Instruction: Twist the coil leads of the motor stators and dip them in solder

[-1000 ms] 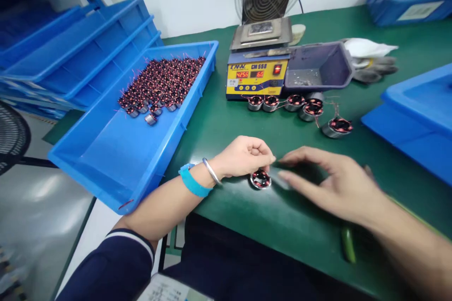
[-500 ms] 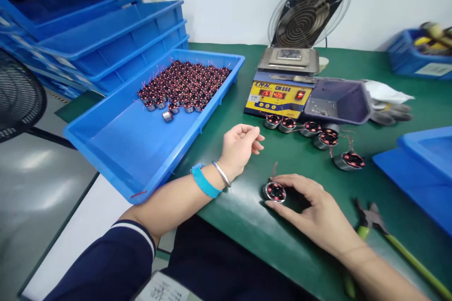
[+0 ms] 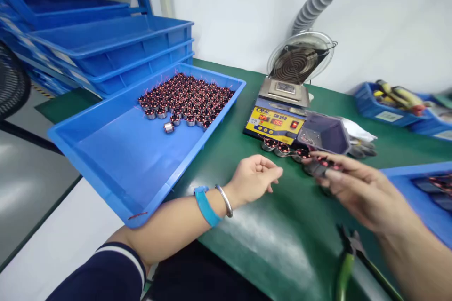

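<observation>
My right hand point(image 3: 363, 188) pinches a wire-wound motor coil point(image 3: 319, 168) in a metal ring between thumb and fingers. Motion smears it, and the hand hides what lies beneath. Just left of it, several similar coils point(image 3: 282, 149) stand in a row before the yellow-fronted CM 550 machine point(image 3: 273, 124). My left hand point(image 3: 254, 178) hovers over the green table with its fingers curled and the thumb pressed to the index finger. Whatever is in that pinch, if anything, cannot be made out. A silver bangle and a blue band circle the left wrist.
At left, a blue tray point(image 3: 116, 150) holds many more coils, with stacked blue crates point(image 3: 134, 42) behind. Green-handled cutters point(image 3: 348, 263) lie near my right forearm. A purple bin point(image 3: 326, 134) stands beside the machine. Another blue tray point(image 3: 395, 174) is at right.
My right hand has moved away and to the right, up to the row of coils. The coil it held near the table's front is gone from there. The view has shifted right.
</observation>
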The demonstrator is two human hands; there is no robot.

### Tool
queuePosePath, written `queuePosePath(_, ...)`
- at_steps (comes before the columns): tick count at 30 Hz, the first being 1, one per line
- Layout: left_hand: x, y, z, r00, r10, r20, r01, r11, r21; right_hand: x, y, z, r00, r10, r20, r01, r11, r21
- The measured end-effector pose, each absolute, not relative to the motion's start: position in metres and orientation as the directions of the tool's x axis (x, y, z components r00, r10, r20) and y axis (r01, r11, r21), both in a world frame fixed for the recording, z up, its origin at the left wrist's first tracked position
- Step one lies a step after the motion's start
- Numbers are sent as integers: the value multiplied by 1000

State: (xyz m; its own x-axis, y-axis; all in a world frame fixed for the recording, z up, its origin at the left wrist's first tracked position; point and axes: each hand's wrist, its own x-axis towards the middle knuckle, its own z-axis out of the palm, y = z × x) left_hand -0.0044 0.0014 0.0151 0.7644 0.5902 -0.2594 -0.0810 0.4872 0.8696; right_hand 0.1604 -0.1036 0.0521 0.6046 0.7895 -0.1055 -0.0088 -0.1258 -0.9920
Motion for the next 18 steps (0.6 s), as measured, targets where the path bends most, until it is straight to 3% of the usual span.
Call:
queuePosePath(5,-7,5,23,764,597,-244,-153,535,831,196,-57,89,618,785,33,146,-73,-987)
queuePosePath(8,-11,16,28,714,665,-221,-279,559,781,178,-54,84,514,851,111,395,-120,-911)
queuePosePath(11,-13,24,31,706,676,-213,-343,588,733,147,-67,61,356,890,286,580,30,-814)
queuePosePath(14,-12,25,31,741,634,-222,-312,618,722,127,-80,39,269,872,410,647,152,-748)
queuePosePath(18,-10,20,28,753,615,-235,-254,600,758,121,-89,26,249,872,421,652,171,-739)
